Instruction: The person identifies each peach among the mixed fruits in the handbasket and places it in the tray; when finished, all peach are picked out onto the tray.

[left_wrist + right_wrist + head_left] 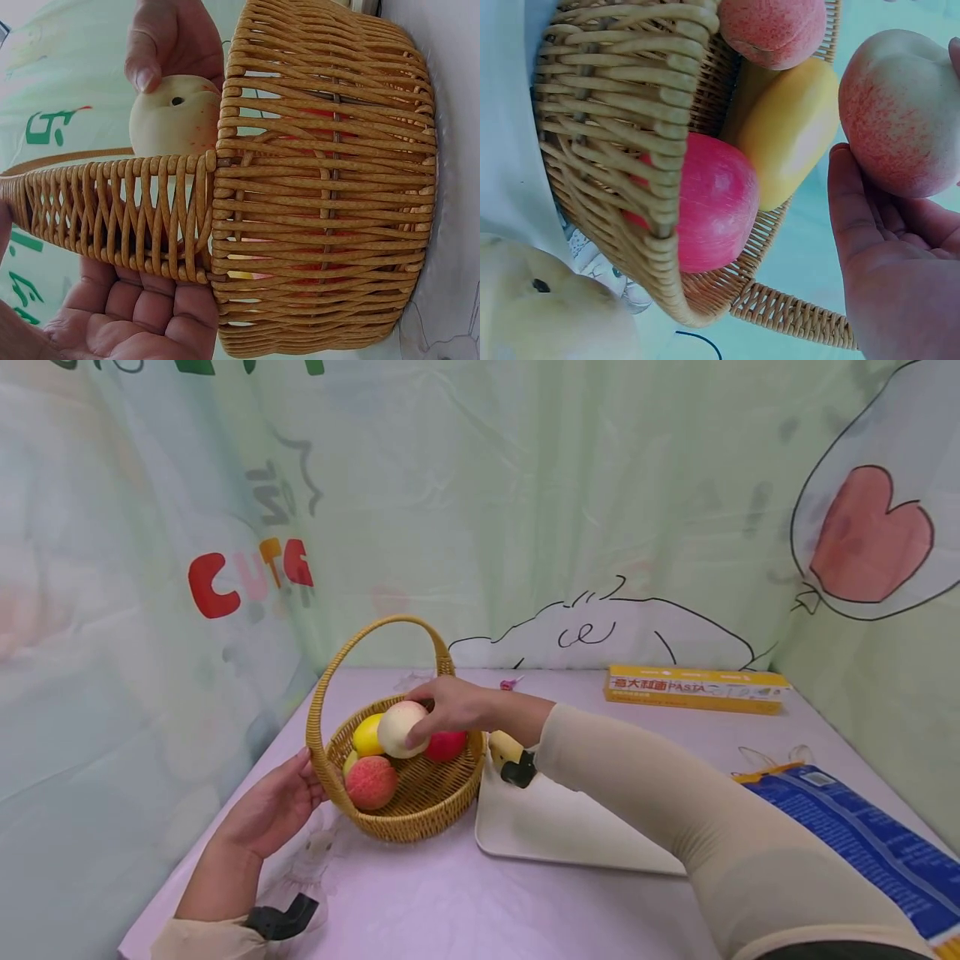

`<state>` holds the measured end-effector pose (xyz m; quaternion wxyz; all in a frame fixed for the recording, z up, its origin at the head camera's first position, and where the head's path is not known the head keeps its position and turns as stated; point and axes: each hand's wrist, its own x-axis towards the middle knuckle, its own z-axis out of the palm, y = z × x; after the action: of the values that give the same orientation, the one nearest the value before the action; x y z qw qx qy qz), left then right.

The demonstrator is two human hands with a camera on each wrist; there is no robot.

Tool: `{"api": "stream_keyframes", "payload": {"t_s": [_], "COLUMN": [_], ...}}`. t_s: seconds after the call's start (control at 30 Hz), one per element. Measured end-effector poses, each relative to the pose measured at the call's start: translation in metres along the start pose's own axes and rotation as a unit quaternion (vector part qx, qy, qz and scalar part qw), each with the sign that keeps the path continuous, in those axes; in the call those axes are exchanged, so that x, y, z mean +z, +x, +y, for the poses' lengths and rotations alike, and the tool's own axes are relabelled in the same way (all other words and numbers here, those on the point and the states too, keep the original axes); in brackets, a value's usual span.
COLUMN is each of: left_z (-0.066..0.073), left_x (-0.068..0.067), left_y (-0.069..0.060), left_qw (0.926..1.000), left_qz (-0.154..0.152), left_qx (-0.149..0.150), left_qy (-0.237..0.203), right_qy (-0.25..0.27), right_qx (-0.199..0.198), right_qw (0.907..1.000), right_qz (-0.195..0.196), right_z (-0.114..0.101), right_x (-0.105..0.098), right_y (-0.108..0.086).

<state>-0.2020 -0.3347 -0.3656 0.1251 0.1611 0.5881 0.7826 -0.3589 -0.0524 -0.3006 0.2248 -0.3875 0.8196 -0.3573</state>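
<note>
Pinched between the right hand's thumb and fingers is a pale peach, held above the wicker basket. The right wrist view shows that peach clear of the rim, the right hand beneath it. At the basket's left side the left hand grips the base of the handle, fingers curled behind the wicker. Inside lie a reddish peach, a yellow fruit and a red fruit.
A pale yellow fruit rests at the left end of a white tray, right of the basket. Farther back are a small pink item and a yellow pasta box. A blue packet lies at the right; curtains surround the table.
</note>
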Motion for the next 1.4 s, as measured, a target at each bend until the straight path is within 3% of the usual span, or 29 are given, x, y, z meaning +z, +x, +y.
{"api": "stream_keyframes", "payload": {"t_s": [0.63, 1.13, 1.4], "left_z": [-0.001, -0.002, 0.0], "left_x": [-0.002, -0.001, 0.002], "left_y": [-0.001, 0.0, -0.002], "left_qw": [0.9995, 0.9995, 0.9998], "left_qz": [-0.014, -0.018, -0.003], "left_qx": [0.004, 0.007, 0.005], "left_qy": [-0.029, -0.025, -0.019], "right_qy": [0.086, 0.078, 0.096], "right_qx": [-0.004, -0.008, -0.007], "right_qw": [0.9933, 0.9912, 0.9884], "right_qz": [0.077, 0.106, 0.117], "right_z": [0.013, 0.029, 0.034], "right_x": [0.003, -0.004, -0.006], "right_y": [-0.039, -0.07, -0.089]}}
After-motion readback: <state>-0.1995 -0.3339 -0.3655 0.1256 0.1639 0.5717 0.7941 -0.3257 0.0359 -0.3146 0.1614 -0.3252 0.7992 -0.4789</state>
